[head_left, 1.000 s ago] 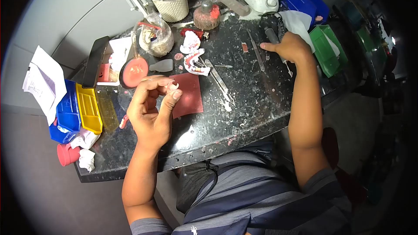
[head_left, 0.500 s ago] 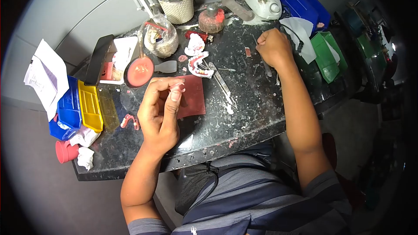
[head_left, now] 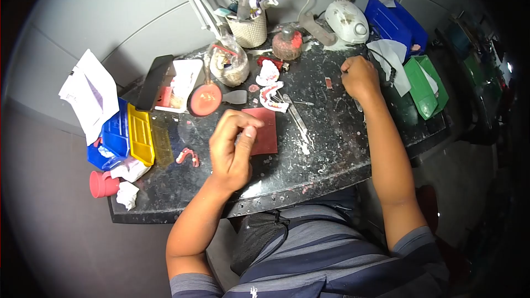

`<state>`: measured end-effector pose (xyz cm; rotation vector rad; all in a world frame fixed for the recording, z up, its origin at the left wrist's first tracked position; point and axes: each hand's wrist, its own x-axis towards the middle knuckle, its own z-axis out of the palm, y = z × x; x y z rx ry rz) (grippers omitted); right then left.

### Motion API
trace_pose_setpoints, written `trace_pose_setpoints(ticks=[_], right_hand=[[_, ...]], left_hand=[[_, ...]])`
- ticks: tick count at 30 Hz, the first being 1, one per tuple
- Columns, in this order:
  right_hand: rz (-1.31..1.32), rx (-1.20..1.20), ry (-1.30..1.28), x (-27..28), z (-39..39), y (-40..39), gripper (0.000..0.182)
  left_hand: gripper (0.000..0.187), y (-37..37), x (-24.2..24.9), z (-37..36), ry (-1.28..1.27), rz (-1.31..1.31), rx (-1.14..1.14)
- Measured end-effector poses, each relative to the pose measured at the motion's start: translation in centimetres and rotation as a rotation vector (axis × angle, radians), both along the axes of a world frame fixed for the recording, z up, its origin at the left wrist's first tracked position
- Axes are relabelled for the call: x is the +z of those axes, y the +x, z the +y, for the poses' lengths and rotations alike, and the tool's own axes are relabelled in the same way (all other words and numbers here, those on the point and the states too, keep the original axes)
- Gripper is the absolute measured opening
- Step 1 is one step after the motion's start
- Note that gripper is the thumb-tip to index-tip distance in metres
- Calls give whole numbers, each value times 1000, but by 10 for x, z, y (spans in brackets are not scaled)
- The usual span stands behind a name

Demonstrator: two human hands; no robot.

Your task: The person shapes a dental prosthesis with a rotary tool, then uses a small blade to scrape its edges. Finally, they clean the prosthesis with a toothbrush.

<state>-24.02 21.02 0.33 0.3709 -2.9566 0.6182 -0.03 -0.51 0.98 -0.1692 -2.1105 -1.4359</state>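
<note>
My left hand [head_left: 233, 148] is closed in a pinch, thumb against forefinger, above a square pink wax sheet [head_left: 266, 132]. Whatever sits between the fingertips is hidden. To its left lies a pink denture piece with teeth [head_left: 188, 157]. My right hand [head_left: 360, 79] rests closed on the bench at the right, its fingers curled under; what they grip cannot be made out. Between the hands are a white dental cast with pink wax and teeth [head_left: 272, 98], a second cast [head_left: 269, 73], and a metal carving tool [head_left: 296, 116] dusted white.
A round pan of pink wax [head_left: 206, 99] stands beside a white tray [head_left: 190, 72] and a plastic bag [head_left: 229, 67]. At the back are a woven cup [head_left: 247, 32], a burner [head_left: 287, 47] and a white machine [head_left: 346, 22]. Blue [head_left: 115, 132], yellow [head_left: 141, 135] and green bins [head_left: 422, 91] flank the bench.
The view has shifted, so the bench sits further right and lower. The small pink piece seen earlier at my left fingertips no longer shows. My right hand now covers the dark tool beside it.
</note>
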Motion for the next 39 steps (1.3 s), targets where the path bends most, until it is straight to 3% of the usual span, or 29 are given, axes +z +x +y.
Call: trace_pose_setpoints(ticks=[9,10,17,19,22,23,26,27,29,30,35,39], right_hand=[[36,-63,58,8,-6,2,18],[-60,-52,104,19,-9,7,24],[104,-46,12,1,-1,-2,14],[87,96,-325,13,8,4,8],[-243,370,-924,41,10,38,10],[-410,449,-981,58,5,61,11],[-679,784,-1073,60,-12,110,9],[-764,815,-1091,54,-19,122,11],[-824,764,-1163,52,-32,140,12],[-757,742,-1105,47,-33,140,11],[-761,698,-1085,38,-37,137,13],[-690,622,-1116,36,-35,138,15]], left_hand=[[12,2,-1,20,-84,-67,-182],[14,3,0,22,-80,-77,-184],[16,6,-3,21,-23,-142,-184],[17,3,-9,20,54,-65,-155],[25,0,-10,21,184,-30,-181],[25,-2,-9,22,189,-23,-178],[33,-4,-7,27,382,16,-287],[33,-4,-7,29,384,12,-287],[33,-1,1,35,626,3,-310],[31,2,8,37,666,-9,-300],[29,-1,-3,32,684,17,-217],[30,2,-8,28,363,29,-137]])
